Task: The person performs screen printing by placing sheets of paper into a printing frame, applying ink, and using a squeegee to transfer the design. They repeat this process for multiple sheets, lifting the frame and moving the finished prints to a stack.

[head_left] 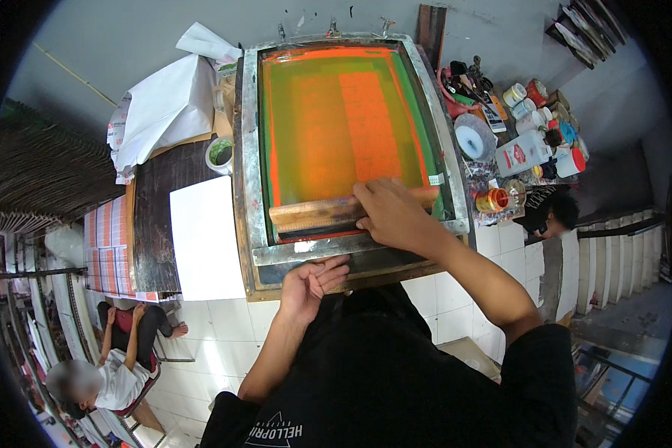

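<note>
A metal-edged printing screen (248, 142) lies in front of me, its mesh (317, 127) yellow-green with orange ink along the borders and in a right-hand block. Across its near end a squeegee (313, 216) with a wooden handle rests on the mesh. My right hand (397, 213) grips that handle right of its middle, fingers over the top and thumb on the near side. Below the frame's near bar (306, 252), my left hand (311, 287) is held palm up with fingers stretched out and nothing in it.
White paper sheets (207, 239) lie left of the screen, near a tape roll (219, 154) and a paper-covered stack (164, 104). Jars, a white jug (523, 153) and an orange ink pot (492, 200) crowd the right. One person (119, 373) sits lower left; another (552, 213) is at right.
</note>
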Available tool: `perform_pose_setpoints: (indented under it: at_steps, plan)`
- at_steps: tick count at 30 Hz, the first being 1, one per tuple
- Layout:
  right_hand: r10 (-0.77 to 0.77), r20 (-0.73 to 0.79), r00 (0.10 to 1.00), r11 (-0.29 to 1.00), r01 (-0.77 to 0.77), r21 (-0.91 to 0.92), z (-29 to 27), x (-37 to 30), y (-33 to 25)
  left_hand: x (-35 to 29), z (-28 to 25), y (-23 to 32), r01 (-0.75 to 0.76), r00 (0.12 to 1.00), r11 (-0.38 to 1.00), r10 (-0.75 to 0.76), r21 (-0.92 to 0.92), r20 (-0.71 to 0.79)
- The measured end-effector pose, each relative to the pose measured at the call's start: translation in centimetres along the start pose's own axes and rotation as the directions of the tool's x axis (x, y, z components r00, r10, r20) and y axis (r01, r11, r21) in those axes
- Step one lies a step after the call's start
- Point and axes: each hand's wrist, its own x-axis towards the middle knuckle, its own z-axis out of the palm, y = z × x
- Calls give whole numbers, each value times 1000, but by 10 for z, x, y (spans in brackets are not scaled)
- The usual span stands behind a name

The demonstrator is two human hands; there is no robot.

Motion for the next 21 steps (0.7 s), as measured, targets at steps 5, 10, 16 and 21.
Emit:
perform_pose_setpoints:
  at_steps: [5, 10, 16, 21]
  plan:
    - [-44, -72, 996, 985, 31, -172, 9, -1, -4, 0, 2, 0, 19, 995, 1000, -19, -4, -103]
    - [-79, -178, 981, 961, 28, -276, 5, 37, 26, 1, 3, 1, 70, 985, 996, -77, -49, -153]
    - [-158, -264, 951, 935, 58, -350, -13, 128, 83, 1, -20, -12, 89, 988, 995, -84, 34, -133]
    - [-96, -223, 970, 933, 9, -360, -31, 204, 130, -5, -13, -10, 86, 983, 993, -72, 80, -169]
